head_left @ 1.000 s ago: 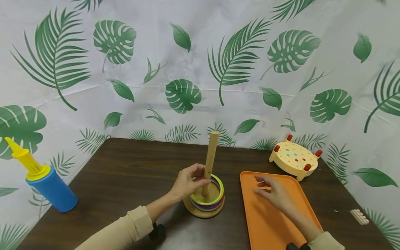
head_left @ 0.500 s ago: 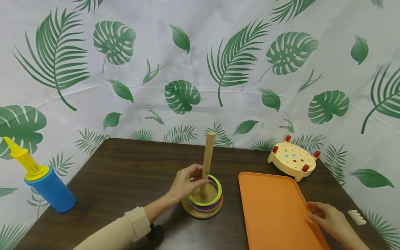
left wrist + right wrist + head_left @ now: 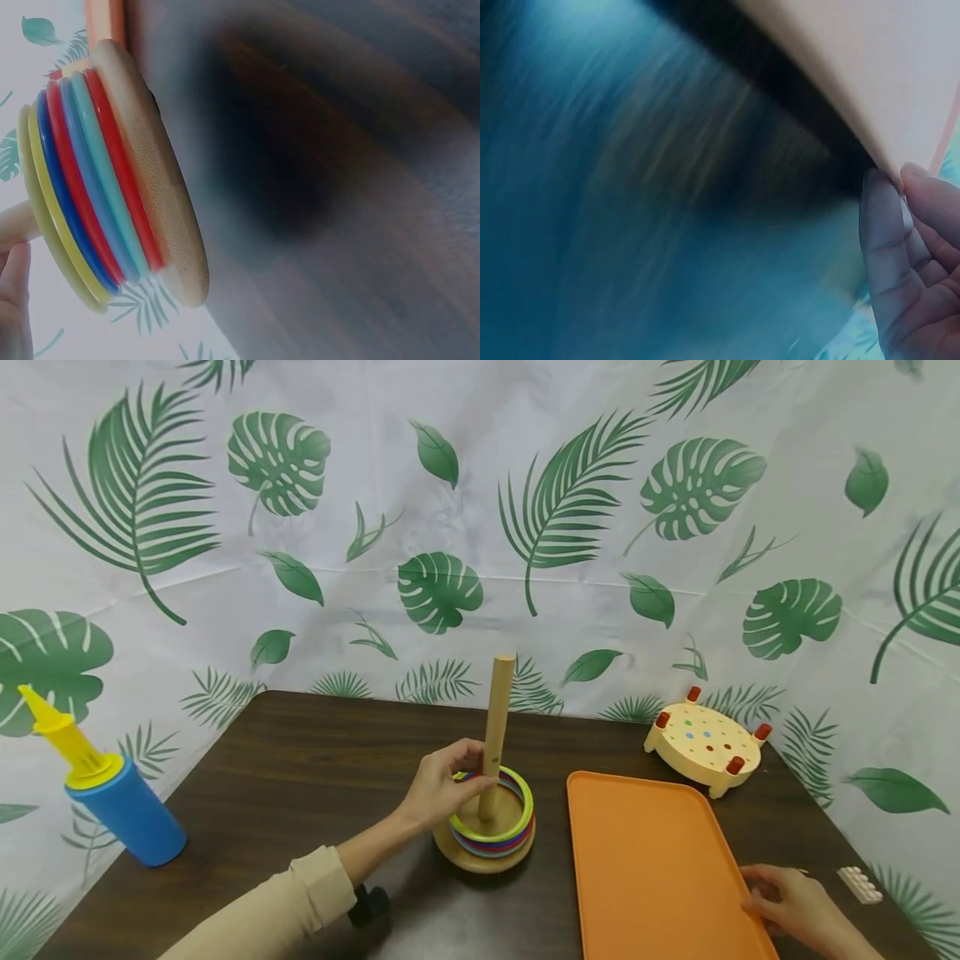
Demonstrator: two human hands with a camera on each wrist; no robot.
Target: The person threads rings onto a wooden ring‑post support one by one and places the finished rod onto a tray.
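My left hand (image 3: 444,789) grips the upright wooden peg (image 3: 498,710) of a ring-stacking stand between thumb and fingers. Several coloured rings (image 3: 529,806) lie around the peg on its round wooden base (image 3: 480,862), a yellow one uppermost. Side-on in the left wrist view, the stack also has blue, red and turquoise rings (image 3: 79,180) against the base (image 3: 161,180), which seems slightly off the table. To the right, my right hand (image 3: 798,906) pinches the side edge of an orange tray (image 3: 660,868). Its thumb and fingertips meet on the tray rim (image 3: 877,161) in the right wrist view.
A blue hand pump (image 3: 135,814) with a yellow top stands at the table's left edge. Behind the tray sits a cream round pegboard (image 3: 705,743) with red-tipped legs. A small pale knobbed block (image 3: 860,885) lies far right on the dark table (image 3: 322,760).
My right hand has moved from above the tray to its right edge and now pinches it. The tray has shifted slightly left. My left hand has raised the ring stand a little.
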